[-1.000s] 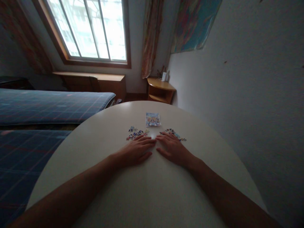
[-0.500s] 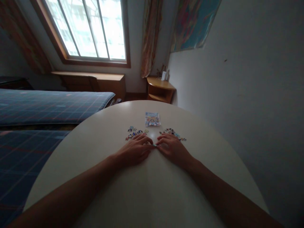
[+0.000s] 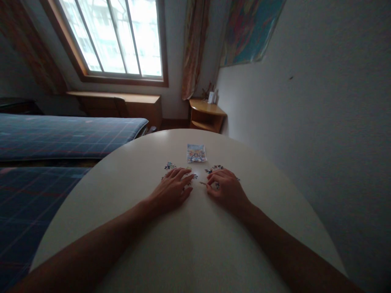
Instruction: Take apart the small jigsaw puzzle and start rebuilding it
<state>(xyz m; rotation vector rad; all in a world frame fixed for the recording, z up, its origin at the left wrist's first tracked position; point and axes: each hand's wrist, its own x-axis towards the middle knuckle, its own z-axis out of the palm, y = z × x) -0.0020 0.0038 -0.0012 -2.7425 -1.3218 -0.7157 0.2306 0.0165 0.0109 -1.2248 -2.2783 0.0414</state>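
Between the thumb and fingertips of my right hand [image 3: 226, 188] is a small jigsaw puzzle piece [image 3: 203, 183], held just above or on the white table. My left hand [image 3: 173, 188] is open, fingers apart and palm down over loose pieces. A bluish piece [image 3: 195, 176] lies by its fingertips. One small cluster of pieces [image 3: 170, 165] shows past my left hand, and another pile [image 3: 216, 167] lies beyond my right. Both hands cover part of the pieces. Farther back lies a colourful printed picture sheet [image 3: 196, 153].
The round white table [image 3: 195, 244] fills the foreground. A bed with a plaid cover [image 3: 67, 136] stands along its left, and a bare wall [image 3: 320, 122] rises at the right. Behind are a small corner shelf [image 3: 207, 108], a desk [image 3: 140, 99] and a bright window [image 3: 113, 36].
My hands were together at one small piece. They have parted: the left has shifted left and its fingers have spread, while the right has drawn slightly right with the piece.
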